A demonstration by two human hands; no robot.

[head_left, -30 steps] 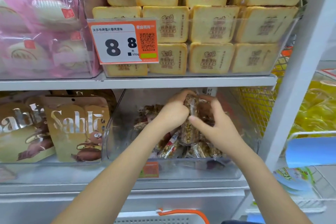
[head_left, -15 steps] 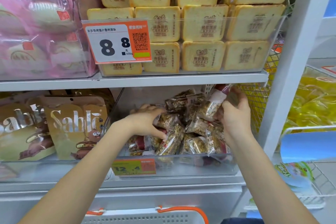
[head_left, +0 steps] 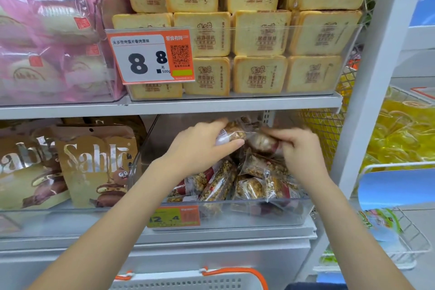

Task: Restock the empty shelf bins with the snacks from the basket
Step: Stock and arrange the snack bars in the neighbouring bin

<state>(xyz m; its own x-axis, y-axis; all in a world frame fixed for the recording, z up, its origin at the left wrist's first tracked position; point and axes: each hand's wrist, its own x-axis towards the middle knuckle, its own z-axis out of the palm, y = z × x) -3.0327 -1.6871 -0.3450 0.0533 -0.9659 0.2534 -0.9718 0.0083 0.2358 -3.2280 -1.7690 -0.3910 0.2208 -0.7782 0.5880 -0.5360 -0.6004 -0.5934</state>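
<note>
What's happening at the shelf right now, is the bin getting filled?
A person is reaching into the clear bin on the lower shelf with both hands. The left hand grips a wrapped nut bar at the top of the pile, and the right hand pinches another packet beside it. The bin already holds a heap of bars. The white basket sits below at the frame's bottom edge.

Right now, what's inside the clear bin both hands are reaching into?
The clear bin holds a heap of clear-wrapped nut bars. The left hand grips one on top; the right hand hides some. The bin's bottom is covered.
</note>
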